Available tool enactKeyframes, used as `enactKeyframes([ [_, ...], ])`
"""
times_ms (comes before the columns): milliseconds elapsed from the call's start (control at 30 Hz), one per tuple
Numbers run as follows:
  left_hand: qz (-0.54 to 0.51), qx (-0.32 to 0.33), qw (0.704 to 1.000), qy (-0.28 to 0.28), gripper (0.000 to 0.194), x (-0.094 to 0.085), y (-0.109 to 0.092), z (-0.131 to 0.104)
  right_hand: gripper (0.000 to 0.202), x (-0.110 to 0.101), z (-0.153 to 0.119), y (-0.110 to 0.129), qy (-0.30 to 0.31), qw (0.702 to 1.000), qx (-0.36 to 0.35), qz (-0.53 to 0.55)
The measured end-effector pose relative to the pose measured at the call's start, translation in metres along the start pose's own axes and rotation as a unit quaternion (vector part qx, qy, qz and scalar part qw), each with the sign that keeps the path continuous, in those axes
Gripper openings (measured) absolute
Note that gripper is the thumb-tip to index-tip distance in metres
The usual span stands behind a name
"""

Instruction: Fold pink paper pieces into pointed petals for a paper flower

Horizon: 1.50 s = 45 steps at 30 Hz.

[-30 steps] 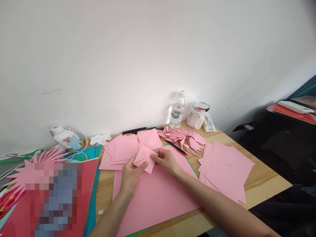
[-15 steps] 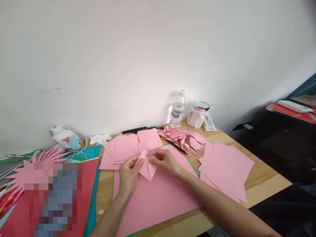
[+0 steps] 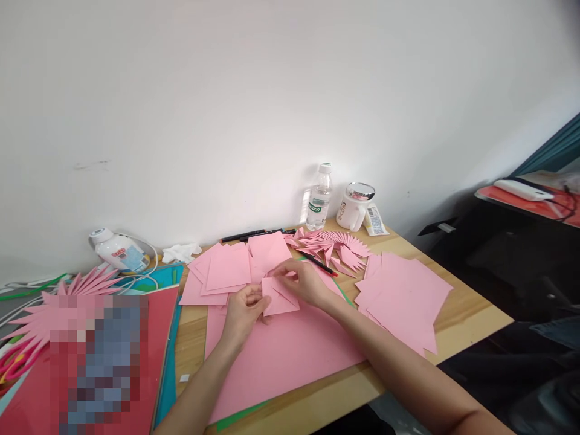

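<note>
Between my hands is a folded piece of pink paper [image 3: 281,302], held just above a large pink sheet [image 3: 281,368]. My left hand [image 3: 247,308] pinches its left edge, thumb on top. My right hand [image 3: 301,281] grips the upper part, and the fingertips hide some of the folds there. Behind the hands lie square pink sheets [image 3: 229,269], overlapping one another. A fan of folded pink paper pieces [image 3: 338,241] rests farther back, with a black and red pen [image 3: 321,264] beside it.
More pink sheets [image 3: 408,296] are piled at the right. A water bottle [image 3: 319,199] and a lidded white mug [image 3: 356,208] stand by the wall. On the left are a white bottle [image 3: 120,251], pink scissors [image 3: 20,362] and a red folder [image 3: 158,326].
The folded paper has turned, from standing on a corner to having a side nearly level. My right hand has shifted along its upper edge. The whole view has moved slightly.
</note>
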<state>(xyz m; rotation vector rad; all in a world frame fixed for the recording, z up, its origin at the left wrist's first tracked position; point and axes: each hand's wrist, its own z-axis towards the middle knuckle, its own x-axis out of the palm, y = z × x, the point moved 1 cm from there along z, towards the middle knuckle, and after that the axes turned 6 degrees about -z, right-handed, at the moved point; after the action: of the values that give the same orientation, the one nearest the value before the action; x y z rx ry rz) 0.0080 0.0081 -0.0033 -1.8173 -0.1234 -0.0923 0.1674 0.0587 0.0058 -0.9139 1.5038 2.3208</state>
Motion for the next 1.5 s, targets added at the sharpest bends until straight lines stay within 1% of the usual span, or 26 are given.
enactKeyframes([
  [67, 0.006, 0.012, 1.000, 0.000, 0.037, 0.000, -0.001, 0.000, 0.031, -0.014, -0.004, 0.010, -0.034, 0.992, -0.073, -0.101],
  [100, 0.007, 0.017, 1.000, 0.002, 0.038, -0.001, -0.001, 0.000, 0.036, -0.022, -0.007, 0.016, -0.036, 0.981, -0.108, -0.158],
  [133, 0.008, 0.019, 1.000, 0.005, 0.039, 0.000, -0.002, -0.001, 0.040, -0.030, -0.011, 0.023, -0.021, 0.968, -0.141, -0.208],
  [167, 0.008, 0.018, 1.000, 0.010, 0.041, 0.000, -0.002, -0.002, 0.043, -0.037, -0.017, 0.029, 0.008, 0.956, -0.157, -0.248],
  [267, 0.006, 0.010, 0.999, 0.031, 0.047, 0.006, -0.003, -0.007, 0.040, -0.049, -0.042, 0.041, 0.074, 0.934, -0.172, -0.306],
  [333, 0.008, 0.001, 0.999, 0.052, 0.053, 0.013, -0.002, -0.013, 0.033, -0.047, -0.062, 0.040, 0.100, 0.928, -0.189, -0.306],
  [433, 0.014, -0.017, 0.996, 0.082, 0.057, 0.023, 0.001, -0.019, 0.015, -0.036, -0.087, 0.028, 0.072, 0.923, -0.228, -0.301],
  [500, 0.021, -0.021, 0.996, 0.084, 0.058, 0.027, 0.004, -0.021, 0.016, -0.029, -0.099, 0.017, 0.063, 0.921, -0.248, -0.293],
  [567, 0.042, -0.025, 0.996, 0.080, 0.057, 0.029, 0.007, -0.021, 0.017, -0.025, -0.105, 0.009, 0.063, 0.924, -0.248, -0.284],
  [600, 0.067, -0.029, 0.994, 0.079, 0.055, 0.029, 0.008, -0.021, 0.017, -0.024, -0.107, 0.006, 0.063, 0.926, -0.246, -0.279],
  [667, 0.160, -0.015, 0.984, 0.075, 0.048, 0.029, 0.009, -0.021, 0.018, -0.024, -0.108, 0.002, 0.063, 0.930, -0.243, -0.270],
  [700, 0.225, 0.011, 0.972, 0.069, 0.044, 0.028, 0.008, -0.022, 0.018, -0.025, -0.108, 0.001, 0.065, 0.931, -0.244, -0.264],
  [733, 0.294, 0.053, 0.952, 0.061, 0.040, 0.027, 0.007, -0.022, 0.019, -0.025, -0.108, 0.001, 0.065, 0.932, -0.246, -0.257],
  [800, 0.416, 0.142, 0.897, 0.045, 0.035, 0.025, 0.003, -0.023, 0.021, -0.026, -0.109, 0.000, 0.068, 0.935, -0.250, -0.243],
  [867, 0.491, 0.194, 0.848, 0.045, 0.029, 0.023, 0.000, -0.022, 0.023, -0.026, -0.109, -0.001, 0.070, 0.937, -0.250, -0.235],
  [933, 0.527, 0.212, 0.821, 0.059, 0.025, 0.022, -0.002, -0.020, 0.023, -0.025, -0.109, -0.002, 0.076, 0.938, -0.244, -0.234],
  [1033, 0.553, 0.216, 0.797, 0.105, 0.019, 0.024, -0.002, -0.015, 0.023, -0.024, -0.109, -0.003, 0.083, 0.938, -0.236, -0.240],
  [1133, 0.596, 0.219, 0.756, 0.155, 0.023, 0.029, -0.004, -0.012, 0.023, -0.023, -0.109, -0.003, 0.082, 0.936, -0.235, -0.248],
  [1200, 0.621, 0.217, 0.735, 0.165, 0.028, 0.032, -0.007, -0.013, 0.023, -0.022, -0.109, -0.001, 0.078, 0.934, -0.238, -0.254],
  [1233, 0.624, 0.216, 0.733, 0.160, 0.030, 0.032, -0.009, -0.014, 0.023, -0.022, -0.109, 0.000, 0.076, 0.933, -0.240, -0.257],
  [1267, 0.620, 0.217, 0.739, 0.151, 0.030, 0.032, -0.011, -0.016, 0.023, -0.021, -0.110, 0.001, 0.076, 0.931, -0.242, -0.261],
  [1333, 0.594, 0.229, 0.761, 0.125, 0.031, 0.033, -0.012, -0.023, 0.024, -0.020, -0.110, 0.004, 0.077, 0.927, -0.247, -0.273],
  [1367, 0.576, 0.241, 0.772, 0.120, 0.030, 0.033, -0.011, -0.027, 0.024, -0.020, -0.110, 0.005, 0.077, 0.924, -0.251, -0.277],
  [1433, 0.523, 0.286, 0.794, 0.121, 0.027, 0.034, -0.004, -0.037, 0.025, -0.018, -0.110, 0.007, 0.076, 0.921, -0.258, -0.283],
  [1500, 0.479, 0.313, 0.810, 0.128, 0.026, 0.032, 0.009, -0.045, 0.025, -0.017, -0.109, 0.008, 0.077, 0.920, -0.263, -0.279],
])
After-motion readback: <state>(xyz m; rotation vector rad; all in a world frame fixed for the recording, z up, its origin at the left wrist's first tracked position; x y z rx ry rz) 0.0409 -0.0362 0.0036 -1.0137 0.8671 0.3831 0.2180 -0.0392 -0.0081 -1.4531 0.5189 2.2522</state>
